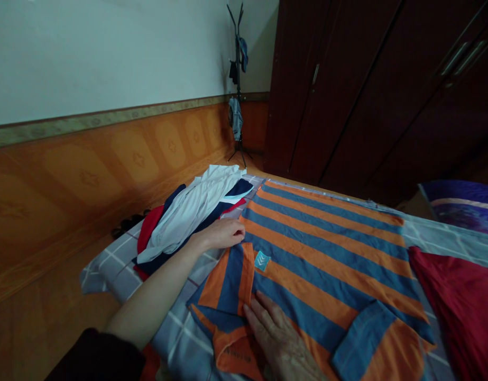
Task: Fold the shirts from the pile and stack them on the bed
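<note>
An orange-and-blue striped T-shirt [307, 238] lies spread on the bed, its neck end towards me. Curled at the shirt's left edge, my left hand [226, 233] pinches the fabric there; the fingertips are partly hidden. One sleeve [231, 272] is folded inward over the body, beside a small light-blue patch [262, 261]. My right hand [283, 333] rests flat on the shirt near the collar, fingers stretched out. The other sleeve [374, 338] lies to the right of that hand. Dark lettering shows inside the neck opening.
A pile of white, navy and red clothes [196, 206] sits on the bed's left side. Red fabric [461, 296] lies at the right on the checked sheet [180, 328]. Beyond stand a coat rack [238, 79] and a dark wardrobe [339, 95]. A purple bundle [461, 203] is at far right.
</note>
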### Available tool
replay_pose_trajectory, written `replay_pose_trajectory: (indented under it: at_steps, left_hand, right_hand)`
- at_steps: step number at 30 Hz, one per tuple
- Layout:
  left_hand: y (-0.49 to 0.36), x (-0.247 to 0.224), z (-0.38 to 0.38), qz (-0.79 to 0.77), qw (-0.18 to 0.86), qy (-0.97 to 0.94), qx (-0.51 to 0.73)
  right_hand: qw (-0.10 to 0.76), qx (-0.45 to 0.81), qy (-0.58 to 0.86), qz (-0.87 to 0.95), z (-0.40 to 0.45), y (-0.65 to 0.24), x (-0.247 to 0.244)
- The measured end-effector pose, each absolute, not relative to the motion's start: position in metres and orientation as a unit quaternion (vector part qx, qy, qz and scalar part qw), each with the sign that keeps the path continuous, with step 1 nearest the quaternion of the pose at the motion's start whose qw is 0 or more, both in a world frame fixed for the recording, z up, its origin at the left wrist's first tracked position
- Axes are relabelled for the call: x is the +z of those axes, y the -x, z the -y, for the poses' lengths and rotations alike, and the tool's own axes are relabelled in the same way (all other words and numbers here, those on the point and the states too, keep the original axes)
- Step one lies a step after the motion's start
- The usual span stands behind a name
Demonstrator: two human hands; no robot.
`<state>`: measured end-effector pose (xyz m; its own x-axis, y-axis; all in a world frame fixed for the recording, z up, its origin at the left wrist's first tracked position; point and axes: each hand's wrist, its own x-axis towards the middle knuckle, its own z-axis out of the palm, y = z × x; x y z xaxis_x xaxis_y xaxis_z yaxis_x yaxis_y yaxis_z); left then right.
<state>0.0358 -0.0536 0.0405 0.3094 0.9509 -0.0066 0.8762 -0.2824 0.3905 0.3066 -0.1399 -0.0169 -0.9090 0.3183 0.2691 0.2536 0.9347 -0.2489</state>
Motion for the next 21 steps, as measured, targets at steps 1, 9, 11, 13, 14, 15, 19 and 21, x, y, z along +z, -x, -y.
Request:
replay_pose_trajectory:
  at_steps: [1,9,11,13,14,15,19,21]
  left_hand:
    - [-0.032,0.04,0.054,-0.574,0.172,-0.792,0.115]
    - [-0.008,0.034,0.058,-0.541,0.266,-0.785,0.144]
    - [-0.005,0.031,0.058,-0.53,0.29,-0.78,0.162]
    - [-0.002,0.028,0.058,-0.527,0.315,-0.77,0.174]
    - [-0.002,0.028,0.059,-0.527,0.327,-0.764,0.179]
    - [-0.001,0.028,0.059,-0.526,0.338,-0.759,0.184]
    - [-0.002,0.029,0.059,-0.503,0.352,-0.764,0.197]
    - [-0.004,0.029,0.059,-0.499,0.351,-0.768,0.192]
  right_hand:
    - [0.161,0.087,0.143,0.973,0.139,-0.305,-0.023]
    - [0.198,0.008,0.111,0.974,0.127,-0.299,-0.059]
    - [0.204,0.012,0.111,0.973,0.125,-0.298,-0.063]
    - [0.219,0.018,0.116,0.969,0.124,-0.298,-0.067]
    - [0.225,0.02,0.119,0.967,0.124,-0.297,-0.068]
    - [0.229,0.022,0.12,0.966,0.124,-0.297,-0.069]
    - [0.219,0.024,0.112,0.969,0.123,-0.299,-0.068]
    - [0.217,0.019,0.114,0.969,0.123,-0.3,-0.067]
